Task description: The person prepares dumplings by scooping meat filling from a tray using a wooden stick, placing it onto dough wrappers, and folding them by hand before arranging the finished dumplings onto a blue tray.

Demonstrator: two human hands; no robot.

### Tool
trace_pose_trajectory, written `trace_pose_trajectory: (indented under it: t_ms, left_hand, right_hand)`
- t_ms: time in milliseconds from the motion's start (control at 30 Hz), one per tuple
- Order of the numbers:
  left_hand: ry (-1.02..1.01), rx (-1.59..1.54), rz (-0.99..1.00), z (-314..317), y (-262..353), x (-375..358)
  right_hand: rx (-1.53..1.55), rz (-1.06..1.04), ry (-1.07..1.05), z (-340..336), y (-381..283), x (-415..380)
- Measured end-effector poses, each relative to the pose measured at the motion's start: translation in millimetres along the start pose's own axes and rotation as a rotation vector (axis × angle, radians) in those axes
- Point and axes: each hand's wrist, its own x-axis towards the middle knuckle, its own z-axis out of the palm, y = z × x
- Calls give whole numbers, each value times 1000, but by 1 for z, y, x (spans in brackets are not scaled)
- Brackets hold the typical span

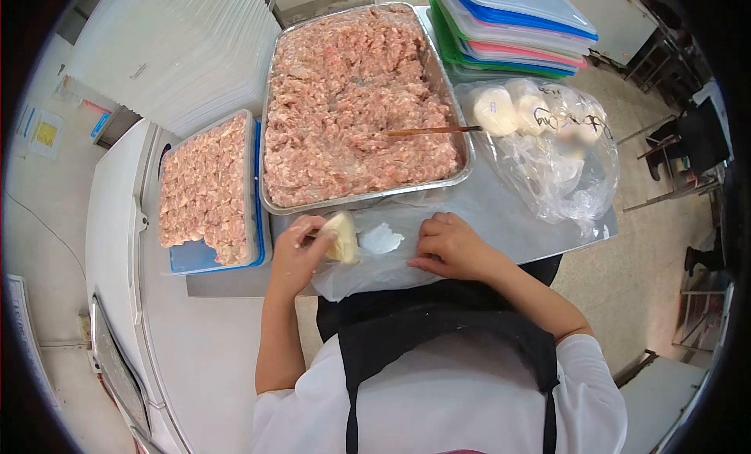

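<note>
My left hand (300, 252) grips a pale yellow stack of what look like dumpling wrappers (342, 239), tilted up at the table's front edge. A clear plastic sheet or bag (368, 270) lies under it. My right hand (451, 247) rests over the right side of this plastic, thumb apart from the curled fingers, with nothing visible between them. Between my hands lies a small white patch (382, 239), perhaps powder or paper. Just beyond stands a large metal tray (368, 197) of minced meat (352, 102), with a thin wooden stick (434, 131) lying across the meat.
At left, closely packed meat-topped dumplings (207, 188) fill most of a blue tray (192, 257). Translucent trays (180, 55) are stacked behind it. Coloured plastic lids or trays (516, 32) stand at back right. A clear bag (547, 172) with round white stacks (495, 111) lies on the right.
</note>
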Motion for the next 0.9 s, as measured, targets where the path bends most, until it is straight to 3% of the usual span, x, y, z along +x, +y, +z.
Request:
trace_pose_trajectory:
  t_ms: [67,133,200,267,333,567,633,767,900]
  left_hand:
    - [151,-276,-65,-10,-4,-6]
    - [182,-280,-21,-15,-3,-11]
    - [272,-475,-44,-9,0,-13]
    - [203,-461,-81,5,-14,-11]
    - [83,-321,-59,21,-15,-8]
    - [-62,-557,-130,53,1,-2]
    - [-101,-601,28,57,3,-3]
    - [-127,-510,-5,57,1,-3]
    - [36,-623,-83,41,-6,-5]
  right_hand:
    - [-18,19,-5,-7,2,2]
    - [-58,98,-71,-13,4,3]
    - [17,104,-27,-13,4,5]
    - [91,108,17,-11,-1,9]
    - [153,120,243,-8,-14,19]
    - [78,142,113,-1,-29,37]
    - [99,137,144,1,-27,37]
    - [129,133,178,1,-21,33]
    - [-50,167,244,-3,-12,25]
